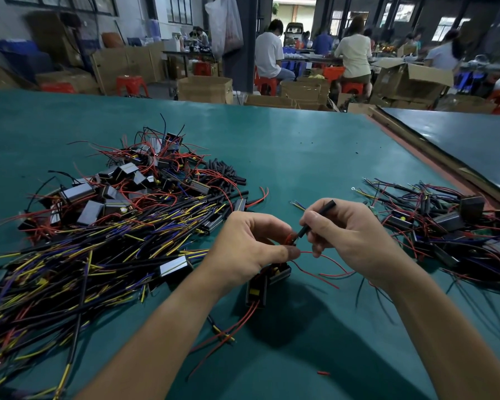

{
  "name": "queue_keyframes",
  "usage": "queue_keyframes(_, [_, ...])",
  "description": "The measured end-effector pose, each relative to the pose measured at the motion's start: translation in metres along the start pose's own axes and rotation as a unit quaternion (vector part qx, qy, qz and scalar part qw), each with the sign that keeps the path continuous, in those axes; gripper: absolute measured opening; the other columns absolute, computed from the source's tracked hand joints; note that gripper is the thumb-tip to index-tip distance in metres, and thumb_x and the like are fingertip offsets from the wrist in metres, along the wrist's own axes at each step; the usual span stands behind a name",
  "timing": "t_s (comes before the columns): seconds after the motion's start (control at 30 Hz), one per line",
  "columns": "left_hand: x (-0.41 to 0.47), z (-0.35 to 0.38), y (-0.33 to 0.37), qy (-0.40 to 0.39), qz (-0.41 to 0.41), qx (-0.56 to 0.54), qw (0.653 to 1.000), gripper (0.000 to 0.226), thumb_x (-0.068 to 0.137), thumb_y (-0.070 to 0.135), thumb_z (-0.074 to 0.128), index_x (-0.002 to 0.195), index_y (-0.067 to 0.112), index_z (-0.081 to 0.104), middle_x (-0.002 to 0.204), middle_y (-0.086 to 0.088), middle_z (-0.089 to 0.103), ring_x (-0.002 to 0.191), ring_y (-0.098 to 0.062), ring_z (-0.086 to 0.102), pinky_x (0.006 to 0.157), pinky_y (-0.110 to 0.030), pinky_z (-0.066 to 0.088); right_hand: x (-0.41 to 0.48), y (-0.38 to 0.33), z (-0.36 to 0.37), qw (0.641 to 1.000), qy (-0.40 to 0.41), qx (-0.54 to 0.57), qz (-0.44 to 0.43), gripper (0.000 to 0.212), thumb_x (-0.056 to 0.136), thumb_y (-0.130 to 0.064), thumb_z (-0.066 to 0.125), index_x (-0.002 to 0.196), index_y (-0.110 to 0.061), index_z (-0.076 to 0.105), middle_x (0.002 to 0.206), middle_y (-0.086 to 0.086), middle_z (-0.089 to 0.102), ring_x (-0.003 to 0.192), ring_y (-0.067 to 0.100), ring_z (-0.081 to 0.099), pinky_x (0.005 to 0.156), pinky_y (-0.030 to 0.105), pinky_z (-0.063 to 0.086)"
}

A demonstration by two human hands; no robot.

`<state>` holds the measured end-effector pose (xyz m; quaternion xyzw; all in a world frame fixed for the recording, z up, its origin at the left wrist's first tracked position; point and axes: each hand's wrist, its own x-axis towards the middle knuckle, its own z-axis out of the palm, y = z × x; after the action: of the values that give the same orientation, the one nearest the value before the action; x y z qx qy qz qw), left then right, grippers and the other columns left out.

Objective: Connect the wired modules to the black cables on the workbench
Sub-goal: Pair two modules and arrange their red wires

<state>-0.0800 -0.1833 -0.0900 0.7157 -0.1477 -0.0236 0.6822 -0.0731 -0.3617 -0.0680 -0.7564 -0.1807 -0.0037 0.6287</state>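
Left hand (251, 246) pinches the red lead (309, 252) steady; its module (272, 277) sits below the palm. Right hand (350, 235) pinches a black cable (329, 205), its end aimed at the lead, probably to join them. Cable pile (98, 255) lies left.

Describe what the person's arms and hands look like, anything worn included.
The left hand and right hand are bare: no gloves, rings or watch in view. The left forearm and right forearm are uncovered to the picture's edge, no sleeves showing. Nails look short and unpainted.
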Motion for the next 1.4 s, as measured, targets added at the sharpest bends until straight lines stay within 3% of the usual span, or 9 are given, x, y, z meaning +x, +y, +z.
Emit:
queue_keyframes(0.5, [0.000, 0.001, 0.000, 0.003, -0.017, 0.004, 1.000, 0.031, 0.065, -0.009, 0.082, 0.079, 0.012, 0.066, 0.064, 0.001, 0.069, 0.057, -0.007, 0.062, 0.058, -0.020, 0.053, -0.003, -0.003, -0.002, 0.999, -0.031, 0.013, 0.021, 0.018, 0.095, -0.004, 0.055, 0.080, -0.006, 0.066, 0.061, 0.002, 0.060, 0.054, 0.017, 0.054, 0.055, 0.023, 0.054])
queue_keyframes(0.87, [0.000, -0.001, -0.001, -0.023, -0.037, 0.001, 0.999, 0.048, 0.069, -0.005, 0.082, 0.092, 0.017, 0.046, 0.072, -0.006, 0.073, 0.057, -0.015, 0.061, 0.059, -0.027, 0.050, -0.005, -0.003, -0.006, 0.997, -0.072, 0.018, 0.013, 0.015, 0.093, -0.010, 0.055, 0.085, -0.003, 0.065, 0.067, 0.006, 0.060, 0.063, 0.018, 0.056, 0.060, 0.029, 0.056])
queue_keyframes(1.0, [-0.001, 0.002, 0.000, -0.025, -0.028, 0.001, 0.999, 0.046, 0.070, -0.004, 0.082, 0.096, 0.016, 0.048, 0.070, -0.004, 0.071, 0.052, -0.017, 0.051, 0.051, -0.021, 0.043, -0.005, 0.000, -0.007, 0.997, -0.078, 0.025, 0.012, 0.019, 0.089, -0.017, 0.057, 0.086, 0.000, 0.063, 0.076, 0.006, 0.067, 0.069, 0.018, 0.062, 0.062, 0.030, 0.057])
queue_keyframes(1.1, [-0.001, 0.004, 0.000, -0.014, -0.014, 0.016, 1.000, 0.037, 0.067, -0.004, 0.084, 0.087, 0.014, 0.058, 0.067, 0.000, 0.068, 0.057, -0.017, 0.054, 0.052, -0.022, 0.045, -0.004, 0.001, -0.008, 0.997, -0.076, 0.023, 0.016, 0.022, 0.085, -0.022, 0.057, 0.085, -0.001, 0.064, 0.076, 0.006, 0.067, 0.068, 0.018, 0.063, 0.062, 0.029, 0.057])
queue_keyframes(1.2, [-0.001, 0.005, 0.001, -0.019, 0.001, 0.028, 0.999, 0.030, 0.064, -0.007, 0.084, 0.074, 0.012, 0.063, 0.066, 0.004, 0.066, 0.057, -0.008, 0.056, 0.055, -0.019, 0.047, -0.003, 0.002, -0.011, 0.997, -0.074, 0.011, 0.016, 0.015, 0.094, -0.011, 0.055, 0.085, -0.004, 0.064, 0.076, 0.006, 0.067, 0.068, 0.019, 0.063, 0.063, 0.029, 0.057])
queue_keyframes(1.4, [-0.002, 0.005, 0.001, -0.018, -0.008, 0.028, 0.999, 0.027, 0.066, -0.006, 0.084, 0.069, 0.012, 0.064, 0.063, 0.003, 0.064, 0.055, -0.007, 0.054, 0.054, -0.019, 0.046, -0.002, 0.003, -0.012, 0.997, -0.080, 0.007, 0.007, 0.014, 0.097, -0.002, 0.052, 0.087, -0.007, 0.060, 0.079, 0.006, 0.069, 0.065, 0.017, 0.060, 0.061, 0.028, 0.055])
